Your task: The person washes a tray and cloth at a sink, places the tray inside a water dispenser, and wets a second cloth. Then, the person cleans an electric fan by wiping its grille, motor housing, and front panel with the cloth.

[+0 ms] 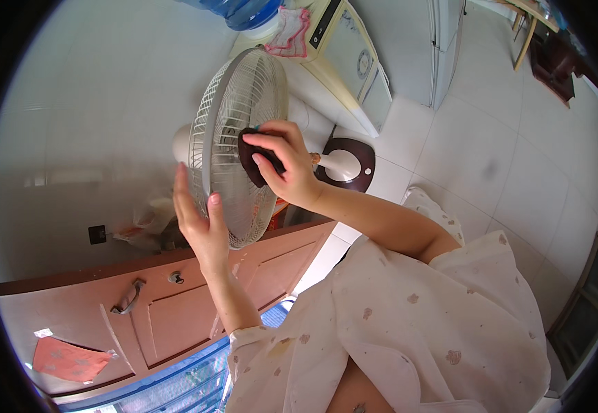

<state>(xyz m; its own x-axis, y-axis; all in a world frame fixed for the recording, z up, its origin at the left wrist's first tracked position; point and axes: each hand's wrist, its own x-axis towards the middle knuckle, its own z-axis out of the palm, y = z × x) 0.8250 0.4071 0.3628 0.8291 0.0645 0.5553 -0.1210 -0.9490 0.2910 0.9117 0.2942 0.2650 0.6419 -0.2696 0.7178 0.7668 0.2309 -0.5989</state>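
A pedestal fan (252, 206) with a round wire grille stands before me, its dark oval base (350, 165) on the tiled floor. My right hand (283, 160) presses a dark cloth (252, 160) against the front of the grille, fingers bent over it. At the rim of the grille, on the side of the white motor housing (181, 143), my left hand (201, 222) rests with thumb and fingers spread around the edge. Part of the grille's front is hidden behind my right hand and the cloth.
Beyond the fan stands a water dispenser (340, 62) with a blue bottle (252, 13) and a pink-edged cloth (289, 33) on top. A brown wooden cabinet (180, 310) lies below and left, a wall socket (97, 235) above it. A grey-white upright appliance (412, 46) is further right.
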